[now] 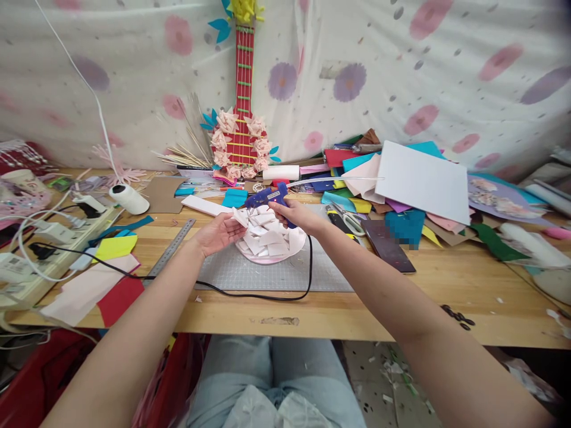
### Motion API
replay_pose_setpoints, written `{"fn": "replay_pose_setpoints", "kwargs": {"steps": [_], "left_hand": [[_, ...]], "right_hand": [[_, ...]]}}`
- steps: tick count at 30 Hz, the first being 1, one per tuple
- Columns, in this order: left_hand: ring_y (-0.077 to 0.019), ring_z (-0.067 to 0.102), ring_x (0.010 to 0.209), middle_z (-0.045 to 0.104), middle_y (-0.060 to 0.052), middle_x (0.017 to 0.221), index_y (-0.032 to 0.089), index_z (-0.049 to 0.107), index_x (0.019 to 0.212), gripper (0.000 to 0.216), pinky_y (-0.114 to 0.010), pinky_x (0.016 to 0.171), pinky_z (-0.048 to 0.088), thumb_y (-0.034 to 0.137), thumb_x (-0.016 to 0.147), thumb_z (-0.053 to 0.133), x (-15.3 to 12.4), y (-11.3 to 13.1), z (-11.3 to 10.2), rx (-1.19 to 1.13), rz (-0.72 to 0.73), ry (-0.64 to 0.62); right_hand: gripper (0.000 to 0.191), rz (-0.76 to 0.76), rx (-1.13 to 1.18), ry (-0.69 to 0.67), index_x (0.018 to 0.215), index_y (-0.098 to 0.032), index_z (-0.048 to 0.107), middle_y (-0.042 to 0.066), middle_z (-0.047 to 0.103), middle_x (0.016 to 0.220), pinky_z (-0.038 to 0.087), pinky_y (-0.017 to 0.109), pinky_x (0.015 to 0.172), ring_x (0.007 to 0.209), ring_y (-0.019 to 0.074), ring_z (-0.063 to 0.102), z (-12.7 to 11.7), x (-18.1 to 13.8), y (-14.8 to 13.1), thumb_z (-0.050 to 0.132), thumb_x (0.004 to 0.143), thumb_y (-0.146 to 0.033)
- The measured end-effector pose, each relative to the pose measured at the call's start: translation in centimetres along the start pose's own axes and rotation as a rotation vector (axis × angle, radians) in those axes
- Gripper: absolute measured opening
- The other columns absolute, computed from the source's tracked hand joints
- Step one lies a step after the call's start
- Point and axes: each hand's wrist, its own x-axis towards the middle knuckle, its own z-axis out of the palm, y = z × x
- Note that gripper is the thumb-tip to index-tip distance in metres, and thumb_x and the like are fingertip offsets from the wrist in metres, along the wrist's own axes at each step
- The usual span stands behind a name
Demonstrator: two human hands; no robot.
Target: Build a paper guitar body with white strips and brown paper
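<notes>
My right hand is wrapped round the handle of a blue hot glue gun, whose nozzle points left. A long white glue stick sticks out of its back end. Beneath it lies a rounded pink-edged base covered with overlapping white strips. At the left side of this base, my left hand pinches a small white strip between thumb and fingers. The base rests on a grey cutting mat, with the gun's black cord looping across the front.
A decorated red guitar shape stands against the curtain. Left are a metal ruler, a thread spool and a power strip. Right lie scissors, a dark phone-like slab, a white board and felt scraps.
</notes>
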Motion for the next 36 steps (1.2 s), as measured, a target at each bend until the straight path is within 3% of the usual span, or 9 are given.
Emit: {"fn": "replay_pose_setpoints", "kwargs": {"steps": [9,17,25,36], "left_hand": [[-0.0159,0.064,0.082,0.070,-0.012,0.090,0.009,0.067,0.096,0.028,-0.027,0.081,0.053,0.025,0.084,0.047,0.3,-0.1,-0.3,-0.020,0.005,-0.037],[-0.0160,0.065,0.081,0.069,-0.012,0.088,0.009,0.066,0.093,0.024,-0.027,0.079,0.054,0.025,0.081,0.053,0.3,0.1,-0.6,-0.031,-0.008,-0.032],[-0.0165,0.065,0.082,0.069,-0.013,0.090,0.007,0.067,0.095,0.027,-0.027,0.079,0.054,0.025,0.084,0.049,0.3,0.0,-0.5,-0.051,-0.014,-0.039],[-0.0166,0.065,0.084,0.069,-0.012,0.095,0.008,0.066,0.099,0.028,-0.026,0.079,0.054,0.024,0.083,0.050,0.2,-0.1,-0.6,-0.028,-0.045,-0.062]], "right_hand": [[0.042,0.019,-0.028,-0.030,0.079,-0.017,0.053,0.000,0.060,0.065,0.039,0.018,0.042,0.048,0.0054,0.046,-0.3,-0.7,-1.1,0.058,0.075,-0.059],[0.043,-0.009,0.019,-0.069,0.073,-0.018,0.049,-0.001,0.057,0.068,0.042,0.017,0.043,0.049,0.0050,0.045,-0.1,-0.4,-0.9,0.056,0.074,-0.060],[0.040,-0.013,-0.005,-0.106,0.068,-0.018,0.047,-0.004,0.048,0.057,0.042,0.017,0.043,0.049,0.0055,0.044,-0.2,-0.4,-1.1,0.053,0.080,-0.057],[0.043,0.006,0.005,-0.048,0.068,-0.018,0.047,-0.003,0.048,0.058,0.041,0.017,0.042,0.047,0.0050,0.043,0.0,-0.1,-0.9,0.056,0.076,-0.059]]}}
